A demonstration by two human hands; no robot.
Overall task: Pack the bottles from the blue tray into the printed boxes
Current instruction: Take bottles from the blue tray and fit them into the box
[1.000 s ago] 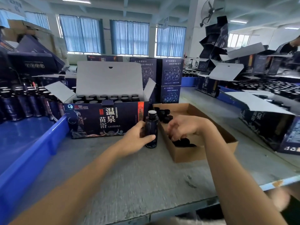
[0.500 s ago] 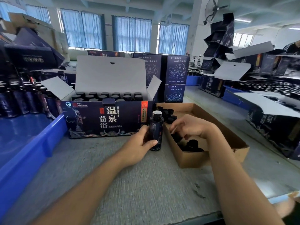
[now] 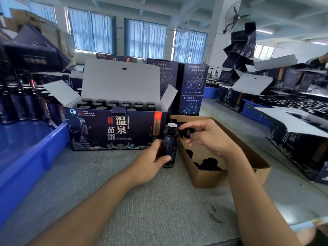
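Note:
My left hand grips a dark uncapped bottle that stands upright on the grey table, its white sealed mouth showing. My right hand pinches a black cap just right of the bottle's neck, above a brown cardboard box of loose black caps. An open printed box behind the bottle holds several capped bottles in rows. The blue tray at the left carries several more dark bottles at its far end.
Stacked printed boxes stand behind the open one. More open boxes and trays of bottles fill the right side. A person's arm shows at the far right edge. The grey table surface lies between my forearms.
My right hand has lifted out of the cap box with a black cap and brought it up beside the bottle's neck. The left hand keeps holding the bottle in place.

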